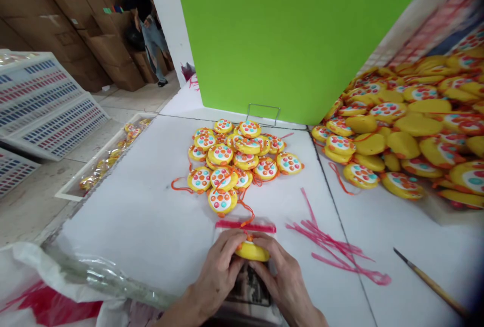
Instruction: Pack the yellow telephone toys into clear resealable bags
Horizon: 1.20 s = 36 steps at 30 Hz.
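In the head view, a yellow round toy (pixel 252 252) with orange bits is held low at the front of the white table. My left hand (pixel 222 261) has its fingers closed round the toy's left side, and my right hand (pixel 279 266) grips the right side. Beneath both hands lies a clear plastic bag (pixel 223 225) with a pink strip along its top, beside a dark panel (pixel 249 286). Just beyond is a pile of similar yellow toys (pixel 222 201) with white faces, coloured dots and orange cords.
A larger heap of yellow toys (pixel 401 140) fills the right. Pink strips (pixel 333 246) and a wooden-handled pointed tool (pixel 427 279) lie at right. A green panel (pixel 287 34) stands behind. White crates (pixel 53 100), a tray of bagged toys (pixel 71 191) and a distant person (pixel 143 9) are left.
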Tool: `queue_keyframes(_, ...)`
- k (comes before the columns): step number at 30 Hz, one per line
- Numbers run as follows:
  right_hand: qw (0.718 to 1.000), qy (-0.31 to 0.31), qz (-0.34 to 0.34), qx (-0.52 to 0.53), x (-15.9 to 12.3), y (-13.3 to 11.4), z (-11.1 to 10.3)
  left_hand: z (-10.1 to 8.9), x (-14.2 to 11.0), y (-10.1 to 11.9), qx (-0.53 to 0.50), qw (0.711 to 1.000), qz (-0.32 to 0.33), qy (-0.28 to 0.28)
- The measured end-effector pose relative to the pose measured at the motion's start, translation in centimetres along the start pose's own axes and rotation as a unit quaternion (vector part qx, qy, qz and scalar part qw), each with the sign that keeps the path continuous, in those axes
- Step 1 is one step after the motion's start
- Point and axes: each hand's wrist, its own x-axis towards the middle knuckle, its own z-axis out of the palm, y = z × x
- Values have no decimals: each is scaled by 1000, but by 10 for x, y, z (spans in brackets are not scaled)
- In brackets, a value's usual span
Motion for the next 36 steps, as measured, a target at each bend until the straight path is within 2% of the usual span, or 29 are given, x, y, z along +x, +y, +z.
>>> queue_keyframes(5,1000,-12,16,7,9,-2,0,-4,6,7,-8,999,-51,2)
queue_keyframes(7,995,9,67,69,18,-1,-5,-9,11,9,-2,996,-81,34)
queue_keyframes(9,971,56,151,176,28,1,-16,-10,12,6,32,992,-92,75)
queue_keyframes(11,925,93,223,295,36,3,-30,-3,7,-1,96,991,-49,73)
queue_keyframes(13,885,102,253,377,40,5,-40,13,-2,-13,184,982,26,41)
queue_keyframes(15,865,103,260,418,37,5,-44,32,-10,-24,273,959,75,33)
queue_keyframes(17,854,104,268,435,31,5,-43,45,-14,-30,335,937,89,38)
queue_keyframes(19,848,102,273,443,24,5,-39,49,-12,-29,355,930,89,28)
queue_keyframes(24,834,127,290,453,10,11,-31,40,-1,-22,336,937,96,12)
queue_keyframes(28,823,138,317,451,3,14,-28,43,-1,-23,349,932,96,4)
queue_keyframes(32,837,143,338,406,-1,8,-29,43,-1,-21,348,933,89,-12)
queue_keyframes(36,873,115,348,322,-7,-1,-37,34,-2,-14,268,962,49,16)
